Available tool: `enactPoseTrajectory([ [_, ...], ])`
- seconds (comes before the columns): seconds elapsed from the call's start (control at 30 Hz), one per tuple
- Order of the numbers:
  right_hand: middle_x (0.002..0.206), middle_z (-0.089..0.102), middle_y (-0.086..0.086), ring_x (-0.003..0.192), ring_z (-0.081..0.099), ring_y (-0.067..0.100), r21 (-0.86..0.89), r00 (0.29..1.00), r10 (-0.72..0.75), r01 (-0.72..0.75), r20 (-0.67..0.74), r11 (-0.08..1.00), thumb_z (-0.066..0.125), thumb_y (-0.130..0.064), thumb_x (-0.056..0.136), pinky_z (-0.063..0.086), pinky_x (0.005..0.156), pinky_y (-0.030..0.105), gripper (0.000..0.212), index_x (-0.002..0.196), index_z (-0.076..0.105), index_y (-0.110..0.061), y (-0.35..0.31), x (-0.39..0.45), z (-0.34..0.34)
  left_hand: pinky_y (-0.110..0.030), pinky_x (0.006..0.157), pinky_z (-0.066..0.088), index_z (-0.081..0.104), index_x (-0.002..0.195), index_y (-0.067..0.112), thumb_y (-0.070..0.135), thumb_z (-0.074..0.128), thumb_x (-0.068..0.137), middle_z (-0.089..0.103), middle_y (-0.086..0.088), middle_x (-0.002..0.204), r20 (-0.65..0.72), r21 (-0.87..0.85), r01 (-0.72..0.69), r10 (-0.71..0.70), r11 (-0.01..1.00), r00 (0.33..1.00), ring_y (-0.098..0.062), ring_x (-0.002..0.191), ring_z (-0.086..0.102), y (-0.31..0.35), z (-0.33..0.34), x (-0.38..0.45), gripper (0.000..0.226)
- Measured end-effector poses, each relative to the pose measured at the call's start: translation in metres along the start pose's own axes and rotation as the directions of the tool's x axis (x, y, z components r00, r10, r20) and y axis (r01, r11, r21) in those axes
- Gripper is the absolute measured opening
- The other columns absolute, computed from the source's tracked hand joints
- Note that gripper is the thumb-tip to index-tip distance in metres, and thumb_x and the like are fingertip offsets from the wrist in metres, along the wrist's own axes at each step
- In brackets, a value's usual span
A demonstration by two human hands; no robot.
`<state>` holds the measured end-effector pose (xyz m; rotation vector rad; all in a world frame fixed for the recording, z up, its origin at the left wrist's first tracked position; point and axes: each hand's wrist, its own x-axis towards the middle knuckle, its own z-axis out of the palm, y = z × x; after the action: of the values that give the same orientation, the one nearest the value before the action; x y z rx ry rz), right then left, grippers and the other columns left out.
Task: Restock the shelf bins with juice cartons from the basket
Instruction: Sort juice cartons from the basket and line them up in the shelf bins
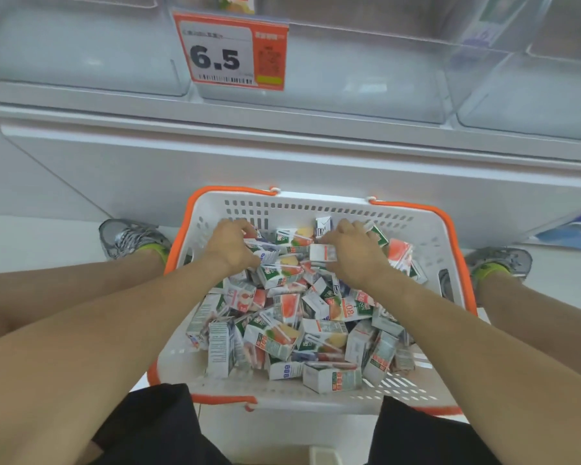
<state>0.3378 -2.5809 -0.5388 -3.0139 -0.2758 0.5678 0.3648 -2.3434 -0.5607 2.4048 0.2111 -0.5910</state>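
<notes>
the juice cartons (296, 317) lie in a loose heap inside the basket (426, 236), which sits on the floor between the person's two feet. the cartons point every way: some lie flat with their long axis across the basket, some lean on an edge, a few at the near side stand almost upright. no common direction shows.

the basket is white with slotted walls and an orange rim, and its far wall sits close to the white base of the shelf (282, 152). above that base run the clear shelf bins (332, 92), side by side, looking nearly bare, with one carton top just showing at the upper edge. an orange and white price tag (230, 53) reading 6.5 hangs on the front of the middle bin. a grey shoe (128, 238) stands left of the basket and another to the right, and black shorts frame the near edge.

both hands reach into the far half of the heap. the left hand (233, 245) has its fingers curled down onto cartons at the far left, gripping among them. the right hand (353, 251) curls round a small white carton (322, 252) lying crosswise, thumb on its near side. other cartons press against both hands on all sides.
</notes>
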Motion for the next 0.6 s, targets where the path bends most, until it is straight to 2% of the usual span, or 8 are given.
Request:
enactPoseTrajectory([
  [0.07, 0.129, 0.049, 0.008, 0.122, 0.042, 0.031, -0.097, 0.997, -0.071, 0.073, 0.022, 0.993, 0.070, -0.026, 0.087, 0.035, 0.107, 0.051, 0.051, 0.135, 0.052, -0.027, -0.007, 0.001, 0.000, -0.023, 0.067, 0.048, 0.069, 0.100, 0.012, 0.000, 0.085, 0.065, 0.058, -0.010, 0.126, 0.033, -0.137, 0.020, -0.016, 0.990, 0.999, -0.026, 0.096, 0.063, 0.008, -0.010, -0.008, 0.041],
  [0.13, 0.124, 0.055, 0.007, 0.116, 0.049, 0.030, -0.074, 0.996, -0.092, 0.094, 0.021, 0.993, 0.070, -0.027, 0.087, 0.037, 0.102, 0.050, 0.043, 0.127, 0.054, -0.023, -0.010, -0.001, -0.003, -0.021, 0.063, 0.048, 0.071, 0.098, 0.014, -0.001, 0.084, 0.066, 0.055, -0.009, 0.127, 0.076, -0.227, 0.021, -0.004, 0.974, 0.997, -0.026, 0.091, 0.065, 0.020, -0.024, -0.018, 0.038],
  [0.2, 0.115, 0.063, 0.004, 0.104, 0.058, 0.026, 0.163, 0.998, -0.059, 0.055, 0.020, 0.985, 0.071, -0.029, 0.088, 0.045, 0.093, 0.041, 0.034, 0.116, 0.055, -0.022, -0.013, -0.005, -0.019, -0.019, 0.058, 0.048, 0.073, 0.097, 0.020, 0.000, 0.085, 0.066, 0.055, -0.003, 0.122, 0.128, -0.274, -0.013, 0.050, 0.962, 0.990, -0.021, 0.090, 0.065, 0.034, -0.043, -0.029, 0.038],
  [0.23, 0.109, 0.065, 0.003, 0.097, 0.060, 0.024, 0.318, 0.999, -0.033, 0.023, 0.028, 0.948, 0.073, -0.029, 0.087, 0.048, 0.085, 0.037, 0.031, 0.111, 0.054, -0.021, -0.014, -0.009, -0.033, -0.020, 0.063, 0.050, 0.075, 0.096, 0.023, 0.002, 0.086, 0.066, 0.058, 0.000, 0.121, 0.157, -0.286, -0.034, 0.082, 0.958, 0.984, -0.018, 0.096, 0.065, 0.042, -0.053, -0.034, 0.038],
  [0.3, 0.099, 0.066, 0.005, 0.085, 0.064, 0.023, 0.536, 0.999, 0.003, -0.020, 0.033, 0.844, 0.076, -0.032, 0.084, 0.053, 0.075, 0.037, 0.034, 0.104, 0.055, -0.015, -0.015, -0.017, -0.064, -0.025, 0.086, 0.053, 0.077, 0.093, 0.027, 0.006, 0.088, 0.066, 0.066, 0.003, 0.118, 0.225, -0.307, -0.078, 0.152, 0.948, 0.962, -0.014, 0.106, 0.063, 0.058, -0.078, -0.047, 0.036],
  [0.37, 0.092, 0.069, 0.008, 0.075, 0.069, 0.024, 0.665, 0.999, 0.022, -0.032, 0.024, 0.746, 0.081, -0.035, 0.079, 0.057, 0.071, 0.042, 0.039, 0.099, 0.057, -0.012, -0.016, -0.030, -0.101, -0.034, 0.104, 0.046, 0.078, 0.095, 0.028, 0.011, 0.089, 0.067, 0.070, 0.009, 0.116, 0.299, -0.286, -0.165, 0.251, 0.944, 0.920, -0.011, 0.114, 0.061, 0.074, -0.106, -0.064, 0.034],
  [0.5, 0.068, 0.063, 0.008, 0.056, 0.059, 0.022, 0.905, 1.000, 0.029, -0.003, -0.011, 0.426, 0.084, -0.024, 0.074, 0.052, 0.057, 0.036, 0.035, 0.088, 0.057, -0.005, -0.012, -0.059, -0.168, -0.041, 0.106, 0.046, 0.073, 0.105, 0.032, 0.022, 0.087, 0.068, 0.069, 0.004, 0.119, 0.425, -0.221, -0.280, 0.351, 0.934, 0.835, -0.012, 0.114, 0.062, 0.111, -0.159, -0.095, 0.041],
  [0.6, 0.075, 0.063, 0.015, 0.067, 0.057, 0.024, 0.983, 0.999, -0.004, 0.039, -0.038, 0.180, 0.081, -0.018, 0.075, 0.047, 0.057, 0.032, 0.030, 0.088, 0.058, -0.005, -0.010, -0.071, -0.195, -0.038, 0.100, 0.050, 0.070, 0.111, 0.018, 0.018, 0.083, 0.073, 0.070, -0.013, 0.115, 0.448, -0.326, -0.267, 0.397, 0.907, 0.801, -0.023, 0.107, 0.067, 0.133, -0.187, -0.106, 0.040],
])
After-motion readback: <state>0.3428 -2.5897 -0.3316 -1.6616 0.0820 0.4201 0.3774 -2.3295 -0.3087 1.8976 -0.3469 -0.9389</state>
